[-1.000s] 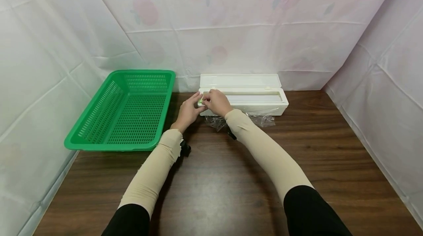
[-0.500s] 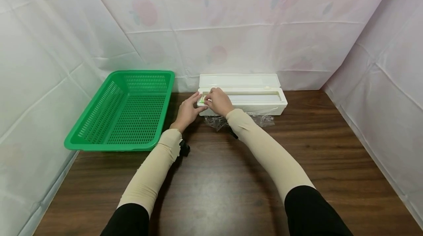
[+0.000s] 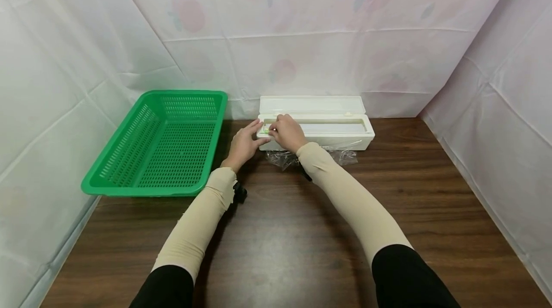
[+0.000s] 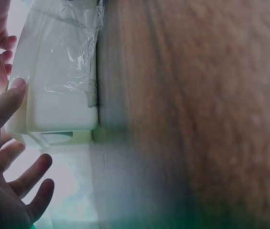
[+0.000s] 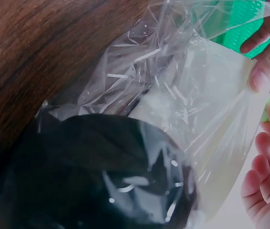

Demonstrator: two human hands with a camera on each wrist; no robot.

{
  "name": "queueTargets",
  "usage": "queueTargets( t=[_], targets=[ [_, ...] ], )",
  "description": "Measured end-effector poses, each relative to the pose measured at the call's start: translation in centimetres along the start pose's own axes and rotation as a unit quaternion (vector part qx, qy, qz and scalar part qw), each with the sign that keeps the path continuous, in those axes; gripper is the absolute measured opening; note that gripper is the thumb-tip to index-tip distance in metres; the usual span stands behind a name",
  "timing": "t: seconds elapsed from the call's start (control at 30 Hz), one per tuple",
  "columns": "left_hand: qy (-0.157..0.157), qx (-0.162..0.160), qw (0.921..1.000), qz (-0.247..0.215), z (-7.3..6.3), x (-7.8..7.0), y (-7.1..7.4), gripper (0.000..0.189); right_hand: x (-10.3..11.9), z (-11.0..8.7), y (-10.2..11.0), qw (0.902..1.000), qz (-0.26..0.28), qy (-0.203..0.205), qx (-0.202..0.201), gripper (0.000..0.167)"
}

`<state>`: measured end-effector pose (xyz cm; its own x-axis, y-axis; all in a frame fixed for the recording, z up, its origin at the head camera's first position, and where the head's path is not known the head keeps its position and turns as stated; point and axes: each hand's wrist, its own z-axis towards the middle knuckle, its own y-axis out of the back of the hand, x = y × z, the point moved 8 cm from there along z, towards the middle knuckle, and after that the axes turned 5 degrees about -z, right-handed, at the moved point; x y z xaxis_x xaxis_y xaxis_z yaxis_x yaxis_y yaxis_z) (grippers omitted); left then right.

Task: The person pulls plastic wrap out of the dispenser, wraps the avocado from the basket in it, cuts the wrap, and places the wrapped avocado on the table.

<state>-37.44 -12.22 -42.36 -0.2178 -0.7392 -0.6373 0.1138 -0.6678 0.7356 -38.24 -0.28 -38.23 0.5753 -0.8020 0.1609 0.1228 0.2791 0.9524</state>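
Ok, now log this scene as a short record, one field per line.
Left grip: thumb on the box's near edge, fingers spread by its left end
Right grip: seems to pinch the green piece
Box: white, long, on the table
Lid: open, raised along the back
Film: clear, crumpled along the front
Basket: green, left of the box

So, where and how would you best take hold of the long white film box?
I'd grip the long white film box at its two short ends, coming in from left and right. It is long and narrow and sits flat on the table; its lid stands open at the back and loose clear film hangs over the front, so gripping either would probably be less secure.
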Motion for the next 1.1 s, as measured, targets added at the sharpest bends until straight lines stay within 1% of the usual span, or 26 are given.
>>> queueTargets(
  t=[0.2,0.37,0.43,0.57,0.67,0.9,1.1],
  targets=[
    [0.01,0.007,0.9999,0.002,0.03,0.0,-0.04,0.067,-0.34,0.03,0.01,0.9998,0.018,-0.002,0.001,0.02],
    [0.016,0.001,0.9999,0.003,0.22,-0.06,-0.06,0.066,-0.52,0.17,-0.04,0.9999,0.013,-0.001,0.009,0.021],
    [0.02,0.002,0.9998,-0.003,0.18,-0.11,-0.22,0.065,-0.55,0.06,-0.04,0.9999,0.009,0.002,0.013,0.021],
    [0.028,0.006,0.9995,-0.011,-0.09,-0.16,-0.54,0.065,-0.43,-0.39,0.09,0.9999,0.007,0.012,0.007,0.02],
    [0.032,0.004,0.9994,-0.011,-0.29,-0.09,-0.46,0.065,-0.18,-0.57,0.13,0.9998,0.008,0.019,0.0,0.02],
    [0.028,-0.004,0.9996,-0.006,-0.17,-0.06,-0.08,0.065,-0.04,-0.53,0.28,0.9997,0.014,0.021,-0.001,0.019],
    [0.032,-0.01,0.9994,-0.01,-0.09,0.05,-0.08,0.065,-0.07,-0.51,0.02,0.9996,0.02,0.019,0.006,0.02]
  ],
)
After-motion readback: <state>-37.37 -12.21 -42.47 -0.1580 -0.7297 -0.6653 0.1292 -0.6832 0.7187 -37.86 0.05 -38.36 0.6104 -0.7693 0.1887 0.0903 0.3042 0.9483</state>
